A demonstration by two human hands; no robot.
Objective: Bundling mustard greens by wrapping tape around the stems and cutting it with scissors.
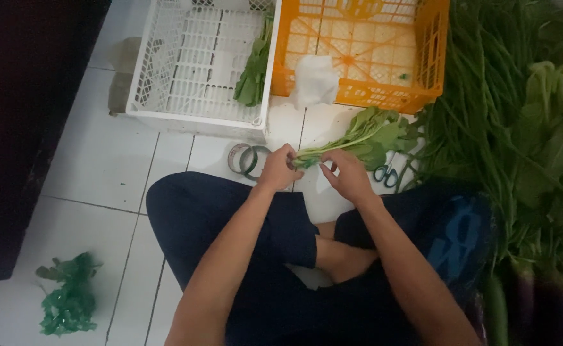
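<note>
**Bundle of greens held over the tiled floor**

The person sits cross-legged on the white tiled floor (102, 166), dark shorts covering both knees. The left hand (279, 168) is closed around the stem end of a bunch of leafy greens (365, 138), fingers curled over the pale stalks. The right hand (347, 176) sits just beside it, fingers bent and pinching at the same stems from the other side, so both hands meet at the base of the bunch. The leaves fan out away from the person, toward the orange crate, and the bunch hangs just above the floor in front of the knees.

Just beyond the left hand lie two rolls of tape (248, 159), touching each other. A pair of scissors with teal handles (387, 173) lies beside the right hand, partly under the leaves. Farther off stand a white plastic crate (185, 70) with a few greens in its corner and an orange plastic crate (365, 51) holding a crumpled white cloth (315, 80). A large heap of long beans and leafy vegetables (519, 128) fills the right side, with dark eggplants (551, 301) at its near edge. A small green scrap pile (68, 298) lies well apart, at the lower left.
</note>
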